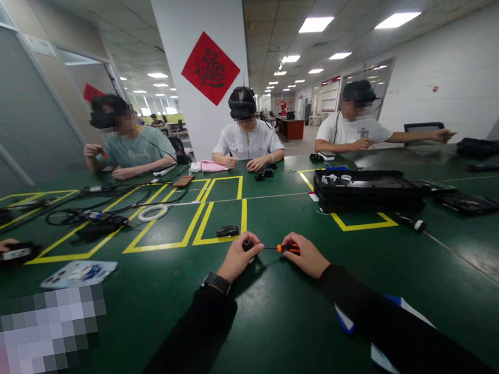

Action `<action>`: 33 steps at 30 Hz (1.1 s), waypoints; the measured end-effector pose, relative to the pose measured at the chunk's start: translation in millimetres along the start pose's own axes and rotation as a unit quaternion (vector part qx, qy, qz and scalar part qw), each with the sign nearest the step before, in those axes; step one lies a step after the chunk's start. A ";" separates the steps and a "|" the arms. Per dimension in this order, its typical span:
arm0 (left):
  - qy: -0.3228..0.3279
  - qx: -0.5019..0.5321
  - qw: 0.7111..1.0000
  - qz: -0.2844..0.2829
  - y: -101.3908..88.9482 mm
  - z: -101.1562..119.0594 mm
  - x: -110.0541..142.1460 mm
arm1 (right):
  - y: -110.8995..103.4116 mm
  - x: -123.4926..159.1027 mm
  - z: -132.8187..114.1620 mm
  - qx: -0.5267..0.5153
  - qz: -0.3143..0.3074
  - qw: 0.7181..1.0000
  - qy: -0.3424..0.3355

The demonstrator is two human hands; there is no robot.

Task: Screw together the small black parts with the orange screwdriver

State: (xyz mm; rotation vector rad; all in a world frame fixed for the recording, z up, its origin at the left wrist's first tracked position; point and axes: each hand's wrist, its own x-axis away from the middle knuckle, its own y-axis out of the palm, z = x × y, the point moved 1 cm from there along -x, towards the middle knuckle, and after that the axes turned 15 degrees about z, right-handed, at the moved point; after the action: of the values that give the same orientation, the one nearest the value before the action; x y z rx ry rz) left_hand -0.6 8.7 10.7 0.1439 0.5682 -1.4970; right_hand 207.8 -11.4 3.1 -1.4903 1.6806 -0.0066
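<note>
Just above the green table [274, 336], my left hand [238, 258] grips a small black part [248, 245] between thumb and fingers; its exact kind is too small to make out. My right hand [306, 255] is closed around the orange-and-black handle of a screwdriver [288, 249]. The thin shaft points left, and its tip reaches the black part or comes very close to it. Beyond my left hand, a small black oblong object [227, 231] lies inside a yellow taped outline.
A black tray [364, 187] with small parts stands at right, near a black-and-white tool [411, 222]. Cables [101, 218] and a white coil [153, 212] lie left. A patterned flat pouch [78, 273] is nearer. Blue-white pieces [344, 319] lie by my right forearm. Several people sit around.
</note>
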 end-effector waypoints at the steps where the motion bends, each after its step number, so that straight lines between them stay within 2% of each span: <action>1: 0.002 -0.001 1.000 0.000 0.1 0.0 0.1 | 0.2 0.2 -0.1 -0.002 0.000 1.000 0.007; 4: 0.005 -0.002 1.000 0.000 0.3 0.0 0.1 | 1.1 -1.0 0.3 -0.006 0.005 1.000 0.018; 10: 0.007 0.001 1.000 -0.003 -0.5 0.4 0.2 | 1.3 -4.0 1.3 0.011 -0.011 1.000 -0.021; 20: -0.005 -0.006 1.000 0.000 0.1 -1.4 -0.4 | 1.3 -1.5 0.2 -0.006 0.001 1.000 -0.001; 25: -0.007 0.008 1.000 -0.003 -0.6 2.5 1.0 | 2.8 -3.3 3.0 0.014 0.000 1.000 -0.025; 33: -0.004 0.002 1.000 0.004 -0.9 4.6 0.9 | -0.5 0.5 -0.4 -0.002 0.007 1.000 0.002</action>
State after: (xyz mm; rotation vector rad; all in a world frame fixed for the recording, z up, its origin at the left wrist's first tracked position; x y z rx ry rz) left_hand -0.3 5.9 14.5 0.1429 0.5570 -1.4896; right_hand 208.0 -12.2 3.3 -1.4828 1.6955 0.0016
